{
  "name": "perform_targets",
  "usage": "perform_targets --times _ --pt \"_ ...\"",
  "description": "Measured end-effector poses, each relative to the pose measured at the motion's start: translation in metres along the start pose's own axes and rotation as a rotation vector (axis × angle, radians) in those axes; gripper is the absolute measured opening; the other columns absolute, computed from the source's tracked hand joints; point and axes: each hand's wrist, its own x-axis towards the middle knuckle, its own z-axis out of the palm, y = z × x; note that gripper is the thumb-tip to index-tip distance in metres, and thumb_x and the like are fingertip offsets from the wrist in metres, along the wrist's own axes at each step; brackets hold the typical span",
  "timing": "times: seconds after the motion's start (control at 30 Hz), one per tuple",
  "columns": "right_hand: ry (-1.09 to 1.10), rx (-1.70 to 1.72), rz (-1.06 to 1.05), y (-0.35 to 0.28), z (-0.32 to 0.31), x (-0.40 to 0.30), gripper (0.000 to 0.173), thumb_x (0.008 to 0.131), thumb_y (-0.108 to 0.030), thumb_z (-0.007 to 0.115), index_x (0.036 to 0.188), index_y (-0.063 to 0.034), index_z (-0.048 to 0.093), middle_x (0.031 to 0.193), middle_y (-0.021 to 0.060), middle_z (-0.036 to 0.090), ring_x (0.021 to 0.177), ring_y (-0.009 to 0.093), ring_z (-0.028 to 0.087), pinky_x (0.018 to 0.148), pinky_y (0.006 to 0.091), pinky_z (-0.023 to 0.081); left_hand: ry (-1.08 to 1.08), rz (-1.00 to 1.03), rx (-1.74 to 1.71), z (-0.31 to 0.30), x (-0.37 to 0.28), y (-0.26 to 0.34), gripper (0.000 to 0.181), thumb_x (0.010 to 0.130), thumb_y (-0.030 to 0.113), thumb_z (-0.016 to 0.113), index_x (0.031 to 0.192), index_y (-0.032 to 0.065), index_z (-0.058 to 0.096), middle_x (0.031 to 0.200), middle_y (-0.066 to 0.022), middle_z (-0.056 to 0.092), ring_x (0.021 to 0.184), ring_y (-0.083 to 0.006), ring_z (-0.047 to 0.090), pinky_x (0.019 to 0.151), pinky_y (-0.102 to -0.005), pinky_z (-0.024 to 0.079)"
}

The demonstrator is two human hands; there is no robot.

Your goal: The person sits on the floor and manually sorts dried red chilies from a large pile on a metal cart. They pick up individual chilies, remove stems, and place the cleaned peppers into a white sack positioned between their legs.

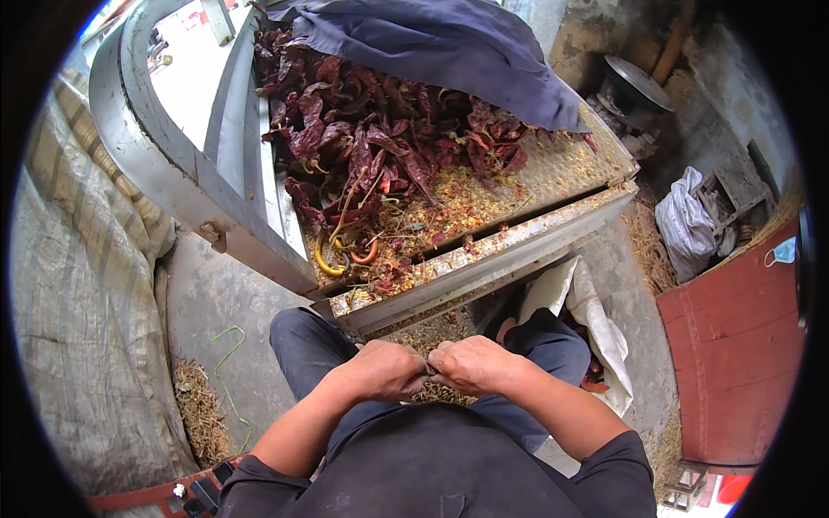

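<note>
My left hand (392,370) and my right hand (478,364) meet knuckle to knuckle over my lap, fingers curled inward. Something small and dark may sit between the fingertips, but the hands hide it. Just ahead stands a metal-edged table (550,194) strewn with yellow seeds and bits of red skin. Heaped on its far left part are dried red chilli peppers (363,139), partly covered by a dark blue cloth (427,58). Dry stalks (440,392) lie below my hands. By my right knee, a white woven sack (599,337) has red peppers showing at its opening.
A curved metal frame (149,142) rises at the table's left. Yellow and orange rings (330,259) lie on the near corner. A green wire hook (223,375) and a stalk pile (197,414) are on the left floor. A red panel (728,349) stands right.
</note>
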Motion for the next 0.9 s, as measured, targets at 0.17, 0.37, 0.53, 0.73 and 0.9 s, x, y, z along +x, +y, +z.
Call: perform_targets --times 0.17,0.37,0.53,0.73,0.9 --pt "-0.162 0.279 -0.099 0.001 -0.012 0.000 0.035 0.102 -0.032 0.062 0.091 0.0011 0.065 0.084 0.0197 0.068 0.077 0.038 0.070 0.070 0.0502 0.053 -0.199 0.086 -0.148 -0.010 -0.006 0.003 0.034 0.101 0.032 0.063 0.086 0.0023 0.062 0.081 -0.0200 0.063 0.080 -0.0414 0.065 0.068 -0.0488 0.049" --pt "-0.280 1.196 -0.165 0.003 -0.001 -0.014 0.040 0.105 -0.037 0.062 0.089 -0.0011 0.064 0.074 0.0042 0.057 0.064 0.015 0.056 0.058 0.0335 0.046 -0.233 0.360 -0.725 -0.023 -0.015 -0.001 0.029 0.108 0.023 0.059 0.095 -0.0029 0.064 0.089 -0.0163 0.065 0.083 -0.0352 0.064 0.075 -0.0416 0.049" --pt "0.000 1.938 -0.157 -0.020 0.017 -0.023 0.035 0.106 -0.035 0.062 0.090 -0.0029 0.062 0.078 0.0057 0.058 0.065 0.015 0.057 0.057 0.0259 0.045 -0.134 0.355 -0.986 -0.020 -0.018 -0.016 0.033 0.109 0.029 0.058 0.102 -0.0014 0.068 0.088 -0.0097 0.069 0.083 -0.0243 0.067 0.077 -0.0363 0.052" --pt "0.557 1.759 0.101 0.015 -0.018 -0.001 0.024 0.100 -0.026 0.071 0.108 -0.0039 0.063 0.082 0.0044 0.063 0.069 0.014 0.062 0.062 0.0285 0.050 0.176 -0.229 -0.307 0.011 -0.024 -0.030 0.036 0.094 0.036 0.074 0.111 0.0048 0.074 0.092 -0.0153 0.074 0.086 -0.0340 0.073 0.076 -0.0423 0.056" --pt "0.840 1.298 0.309 0.032 -0.075 0.089 0.030 0.096 -0.019 0.078 0.116 -0.0032 0.063 0.081 -0.0003 0.062 0.064 0.008 0.056 0.056 0.0244 0.046 0.377 -0.265 -0.392 0.022 -0.016 -0.029 0.034 0.095 0.031 0.074 0.119 0.0066 0.073 0.100 -0.0148 0.075 0.093 -0.0343 0.073 0.080 -0.0416 0.057"
